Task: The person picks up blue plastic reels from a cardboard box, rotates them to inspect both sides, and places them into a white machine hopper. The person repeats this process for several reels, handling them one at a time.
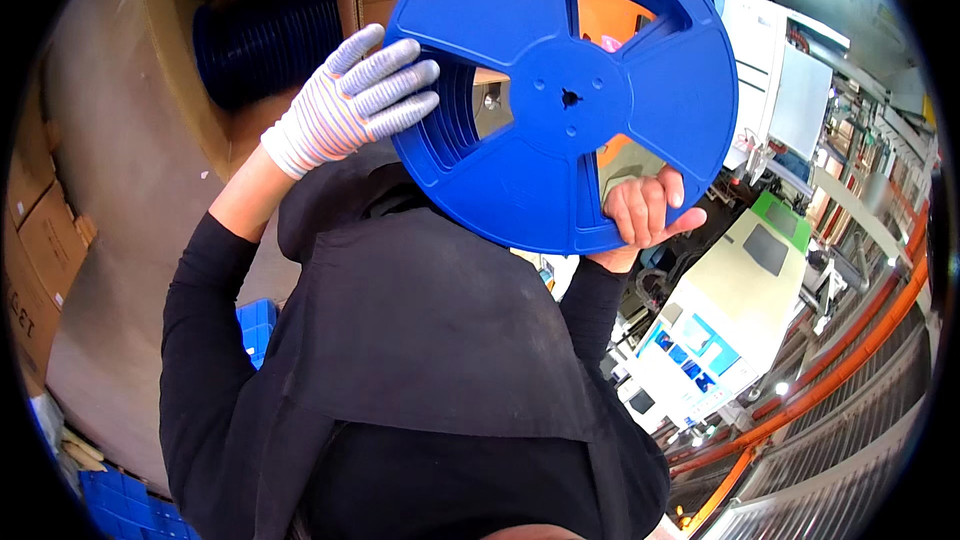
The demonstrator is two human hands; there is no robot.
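Up in front of me is a stack of blue plastic reels [570, 95], its front disc facing me with wedge-shaped openings around a small hub hole. More discs of the stack show through those openings. My right hand [645, 208], bare, grips the lower right rim, its fingers curled out through an opening. My left hand [352, 100] wears a white striped glove. Its fingers are stretched out and slightly apart across the left rim, with the tips over an opening. Whether they press on the reels cannot be made out.
An open cardboard box [185, 90] with dark blue reels [268, 40] stands at the upper left. Further cartons [50, 240] line the left edge, above blue crates [130, 505]. A cream-coloured machine [735, 290] and an orange rail [850, 365] are at the right.
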